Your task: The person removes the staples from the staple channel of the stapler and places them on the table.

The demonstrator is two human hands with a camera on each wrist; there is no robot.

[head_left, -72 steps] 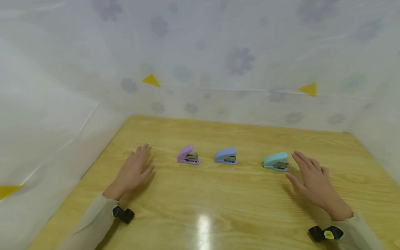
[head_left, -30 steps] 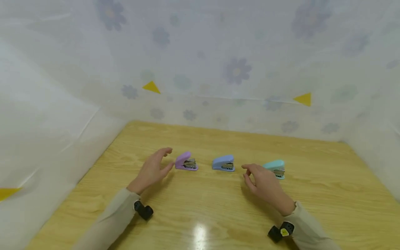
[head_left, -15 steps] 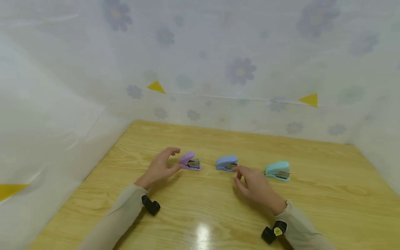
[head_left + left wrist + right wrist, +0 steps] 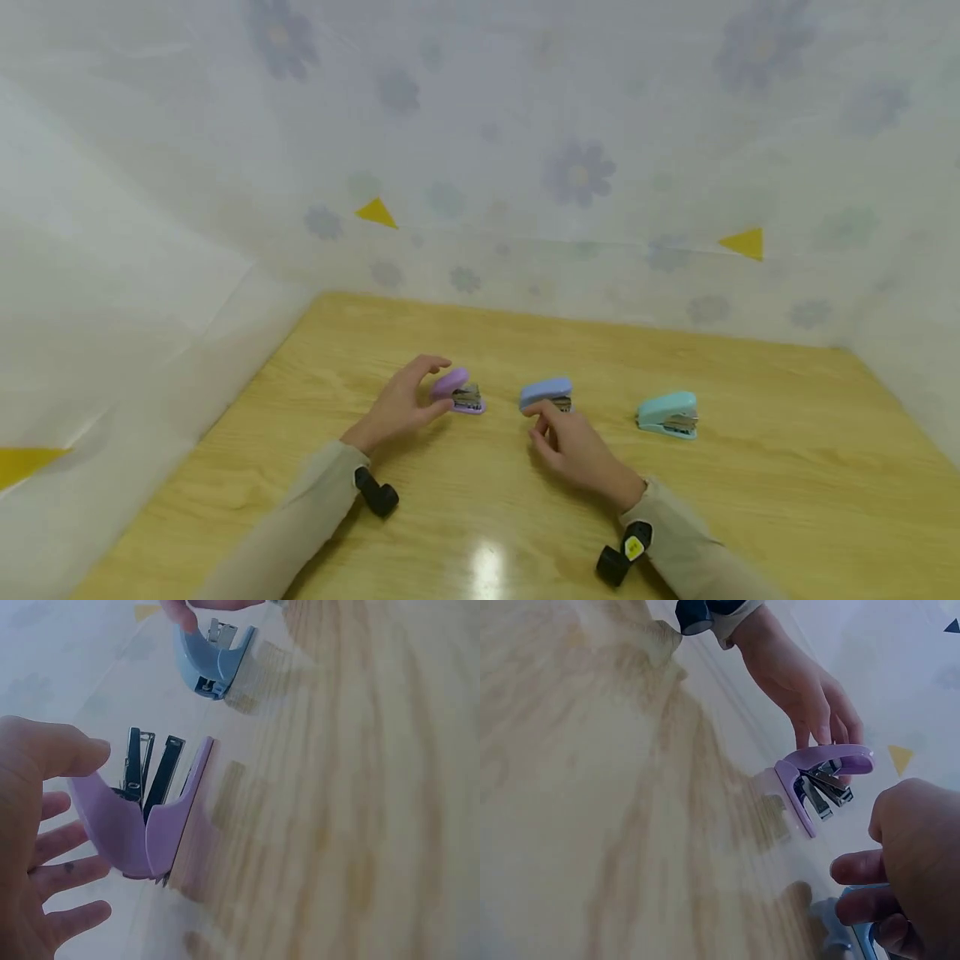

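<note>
- Staplers, three small ones, stand in a row across the wooden table point(image 4: 787, 467), long axes running left to right, metal mouths toward the person's right; the two hands have closed on the left and middle ones.
- Nearest the camera, the right hand point(image 4: 573, 446) lies just on the near side of the blue stapler point(image 4: 546, 393). Its fingers are curled, and the fingertips point(image 4: 180, 613) touch the stapler's top and near edge. A full grip cannot be made out.
- The left hand point(image 4: 401, 404) sits at the rear, left end of the purple stapler point(image 4: 459, 390). Thumb and fingers are spread in a half-open cup around that end, touching or very nearly so, but not clamped.
- The teal stapler point(image 4: 667, 413) stands well apart to the right, with no hand near it.
- Compared with 2.4 s ago: both hands then lay flat and wide apart, the right beside the teal stapler, the left clear of the purple one. Each has since moved inward, the right crossing to the blue.
</note>
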